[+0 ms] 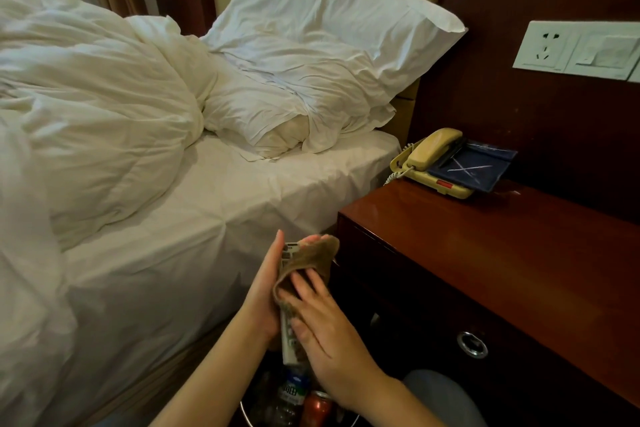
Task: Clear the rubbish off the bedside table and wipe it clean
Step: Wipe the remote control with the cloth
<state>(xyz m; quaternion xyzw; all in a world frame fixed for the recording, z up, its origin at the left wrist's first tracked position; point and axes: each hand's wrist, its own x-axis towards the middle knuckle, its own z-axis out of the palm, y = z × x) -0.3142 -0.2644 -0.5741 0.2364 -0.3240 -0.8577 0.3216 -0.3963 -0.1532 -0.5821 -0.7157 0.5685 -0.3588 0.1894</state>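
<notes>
Mostly done I reckon: worktop [502, 253] shiny, phone [429, 152] and tray [485, 163] at its far corner, bottle [292, 388] and can [317, 406] in the bin [244, 409], left hand [265, 291] gripping the remote [289, 343], right hand [325, 333] pressing the cloth [308, 263] over it, flat-fingered.

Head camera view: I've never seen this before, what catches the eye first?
Two hands low in the middle: the left hand holds a remote control while the right hand presses a brown cloth on it. Left lies a rumpled white bed; right, a yellow phone sits on the dark bedside table.
</notes>
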